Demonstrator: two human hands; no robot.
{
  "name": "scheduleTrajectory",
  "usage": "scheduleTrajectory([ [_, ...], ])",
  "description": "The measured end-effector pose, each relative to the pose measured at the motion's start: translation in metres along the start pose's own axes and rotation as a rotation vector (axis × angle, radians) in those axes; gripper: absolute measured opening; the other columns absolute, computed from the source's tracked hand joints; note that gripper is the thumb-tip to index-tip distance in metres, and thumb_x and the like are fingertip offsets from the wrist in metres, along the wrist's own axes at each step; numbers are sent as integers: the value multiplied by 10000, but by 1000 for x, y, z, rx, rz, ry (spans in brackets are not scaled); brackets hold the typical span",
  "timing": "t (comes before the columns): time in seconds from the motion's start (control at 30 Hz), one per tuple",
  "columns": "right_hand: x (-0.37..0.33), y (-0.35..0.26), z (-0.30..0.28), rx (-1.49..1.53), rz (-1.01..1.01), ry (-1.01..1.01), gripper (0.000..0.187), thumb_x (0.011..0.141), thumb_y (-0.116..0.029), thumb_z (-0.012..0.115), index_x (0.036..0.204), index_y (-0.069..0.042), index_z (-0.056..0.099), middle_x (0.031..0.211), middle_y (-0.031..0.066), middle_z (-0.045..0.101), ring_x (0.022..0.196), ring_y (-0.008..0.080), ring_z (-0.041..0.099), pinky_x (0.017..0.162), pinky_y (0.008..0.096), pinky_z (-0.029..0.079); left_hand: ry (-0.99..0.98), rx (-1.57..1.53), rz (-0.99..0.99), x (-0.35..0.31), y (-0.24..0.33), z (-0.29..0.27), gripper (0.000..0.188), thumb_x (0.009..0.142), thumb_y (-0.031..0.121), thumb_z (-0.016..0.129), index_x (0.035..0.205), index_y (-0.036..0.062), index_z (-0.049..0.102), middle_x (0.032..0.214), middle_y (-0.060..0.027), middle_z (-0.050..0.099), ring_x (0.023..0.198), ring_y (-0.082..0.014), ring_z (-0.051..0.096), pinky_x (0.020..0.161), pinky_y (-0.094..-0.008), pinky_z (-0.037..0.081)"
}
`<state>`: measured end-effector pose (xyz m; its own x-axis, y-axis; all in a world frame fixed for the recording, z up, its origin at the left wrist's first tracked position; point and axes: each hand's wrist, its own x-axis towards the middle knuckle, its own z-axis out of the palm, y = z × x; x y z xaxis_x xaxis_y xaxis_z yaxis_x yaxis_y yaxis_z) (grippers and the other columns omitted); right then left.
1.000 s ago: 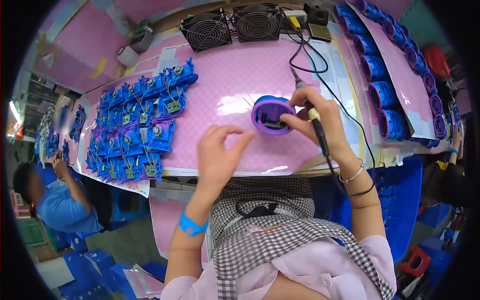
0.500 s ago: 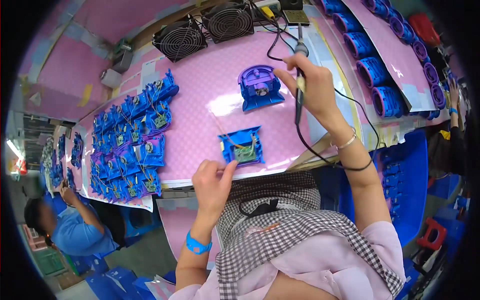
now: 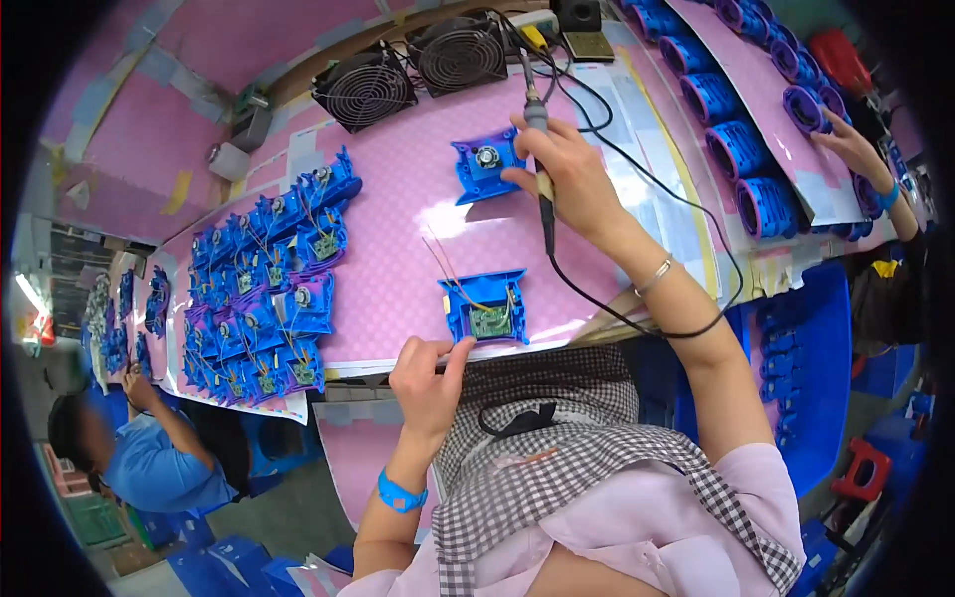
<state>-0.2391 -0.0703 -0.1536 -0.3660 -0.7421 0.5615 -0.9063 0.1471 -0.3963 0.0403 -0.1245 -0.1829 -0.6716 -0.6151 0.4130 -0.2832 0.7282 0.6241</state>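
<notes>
My right hand (image 3: 572, 179) grips a soldering iron (image 3: 537, 124), its tip toward the far edge of the table. Thumb and fingers of that hand also reach the right side of a blue plastic housing (image 3: 476, 184) with a small round speaker. Close to the front edge lies another blue housing (image 3: 485, 289), with a green circuit board (image 3: 490, 321) and thin wires rising at its left. My left hand (image 3: 430, 378) is beside it, thumb stretched to the lower left corner and apart from the curled fingers. Whether the thumb presses there is hard to tell.
Rows of blue housings (image 3: 259, 289) with boards and wires fill the left side. Two black fans (image 3: 458, 55) stand at the back. Blue ring-shaped parts (image 3: 741, 149) line the right. A co-worker's hand (image 3: 851, 149) reaches there; another person (image 3: 164, 458) sits at left.
My right hand and the iron have moved left. The far housing has turned and shifted left, its purple arch out of sight. The near housing sits straighter. A co-worker's hand has reached the ring parts.
</notes>
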Motion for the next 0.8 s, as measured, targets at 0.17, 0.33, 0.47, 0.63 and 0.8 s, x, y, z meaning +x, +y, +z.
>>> scheduleTrajectory([
  [0.17,-16,7,12,203,-93,46,222,760,-111,727,859,-45,539,1005,148,672,858,324,628,703,382,507,61,28,6,-5,0,-13,212,718,98,807,683,34,608,611,-61,528,528,-183,482,469,-319,333],
  [0.33,-30,5,17,217,-58,-95,201,718,-42,685,880,-47,566,786,106,606,744,305,595,626,382,466,54,58,-22,-7,-6,-8,212,725,100,803,681,28,608,615,-67,535,535,-192,497,476,-322,353],
  [0.47,-50,-11,0,270,-60,-216,219,692,-33,643,906,-65,609,703,85,565,700,295,580,596,379,449,31,54,-66,-3,-6,12,209,734,106,796,683,21,612,639,-78,568,563,-207,536,497,-317,394],
  [0.63,-87,-31,-32,482,65,-23,223,742,-41,774,795,-45,557,906,113,718,630,204,634,589,276,493,-91,18,-36,25,13,-19,172,756,85,768,711,35,610,665,-64,583,580,-180,540,535,-292,416],
  [0.8,-96,-57,-64,938,468,158,240,888,-142,654,878,-59,429,812,185,689,759,200,664,750,340,522,-286,-1510,-639,76,28,-68,148,924,138,497,797,72,464,644,44,335,528,-61,265,507,-226,261],
])
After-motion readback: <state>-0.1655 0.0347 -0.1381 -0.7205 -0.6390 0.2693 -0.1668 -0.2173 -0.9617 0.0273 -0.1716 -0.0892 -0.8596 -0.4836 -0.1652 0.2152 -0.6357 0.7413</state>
